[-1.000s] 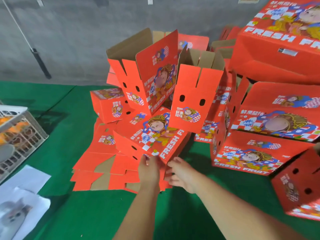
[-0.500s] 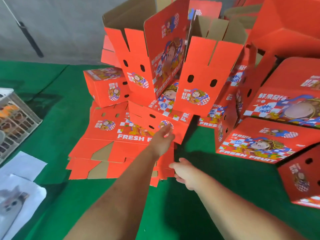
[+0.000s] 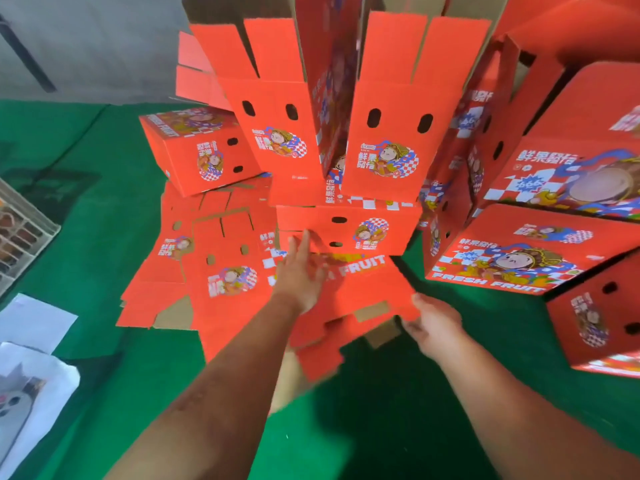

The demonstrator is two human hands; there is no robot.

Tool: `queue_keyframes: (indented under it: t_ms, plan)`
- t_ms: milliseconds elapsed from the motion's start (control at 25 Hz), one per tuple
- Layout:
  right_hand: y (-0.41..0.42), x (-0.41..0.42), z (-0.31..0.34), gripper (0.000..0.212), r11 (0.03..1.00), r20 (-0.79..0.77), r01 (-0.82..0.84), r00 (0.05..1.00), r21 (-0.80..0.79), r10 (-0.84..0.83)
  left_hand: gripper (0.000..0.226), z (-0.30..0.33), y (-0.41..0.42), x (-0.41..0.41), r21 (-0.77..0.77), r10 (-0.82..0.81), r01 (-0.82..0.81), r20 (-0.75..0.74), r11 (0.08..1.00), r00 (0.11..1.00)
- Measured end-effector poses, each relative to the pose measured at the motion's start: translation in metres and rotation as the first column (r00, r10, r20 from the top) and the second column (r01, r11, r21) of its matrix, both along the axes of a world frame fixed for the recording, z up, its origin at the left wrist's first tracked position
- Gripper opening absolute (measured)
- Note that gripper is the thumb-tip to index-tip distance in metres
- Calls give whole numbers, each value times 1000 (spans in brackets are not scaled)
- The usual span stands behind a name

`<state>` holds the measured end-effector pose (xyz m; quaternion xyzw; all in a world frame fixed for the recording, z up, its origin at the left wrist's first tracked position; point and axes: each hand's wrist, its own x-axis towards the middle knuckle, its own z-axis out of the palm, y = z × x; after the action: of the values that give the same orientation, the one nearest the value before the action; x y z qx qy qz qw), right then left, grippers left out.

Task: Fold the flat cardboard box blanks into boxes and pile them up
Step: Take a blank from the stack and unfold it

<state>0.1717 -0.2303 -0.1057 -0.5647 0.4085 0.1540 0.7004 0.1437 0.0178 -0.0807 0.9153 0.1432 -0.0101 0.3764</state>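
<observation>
A stack of flat red cardboard blanks (image 3: 207,271) lies on the green floor mat (image 3: 104,209). The top blank (image 3: 363,292), printed FRESH FRUIT, is lifted at its near edge. My left hand (image 3: 299,268) lies flat on it with fingers straight. My right hand (image 3: 433,323) pinches its right near corner from below. Two half-folded boxes (image 3: 388,133) stand upright behind the stack with their flaps up. A folded box (image 3: 346,230) lies between them and the blank.
Folded red boxes (image 3: 540,244) are piled at the right, and one more (image 3: 197,150) sits at the back left. A plastic crate (image 3: 20,233) and white paper sheets (image 3: 31,341) lie at the left. A grey wall (image 3: 97,46) runs behind.
The view has moved closer. My left hand slid onto the top blank and flattened. My right hand took its near corner and lifted it off the stack.
</observation>
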Motion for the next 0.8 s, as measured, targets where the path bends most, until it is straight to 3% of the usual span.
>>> queue_keyframes:
  t_ms: [120, 320, 440, 520, 640, 800]
  plan:
    - [-58, 10, 5, 20, 970, 47, 242, 969, -28, -241, 81, 2, -3, 7, 13, 0, 0, -39, 1000, 999]
    - [-72, -27, -8, 28, 984, -12, 164, 986, 63, -163, 78, 3, -50, -4, -6, -205, 205, -20, 979, 978]
    - [-94, -24, 6, 27, 951, -10, 283, 959, 123, -284, 79, 7, -65, -17, 6, -216, 216, 9, 976, 976]
    - [-108, -20, 12, 16, 920, -33, 359, 933, 156, -359, 99, 3, -80, -38, 122, -314, 326, -106, 937, 943]
    - [-100, -32, 16, 13, 917, -18, 326, 944, 229, -331, 120, -9, -116, -81, 280, -516, 585, -284, 761, 808]
    - [-85, -51, 10, 23, 938, 73, 230, 964, 260, -257, 117, -14, -110, -89, 331, -358, 482, -371, 811, 857]
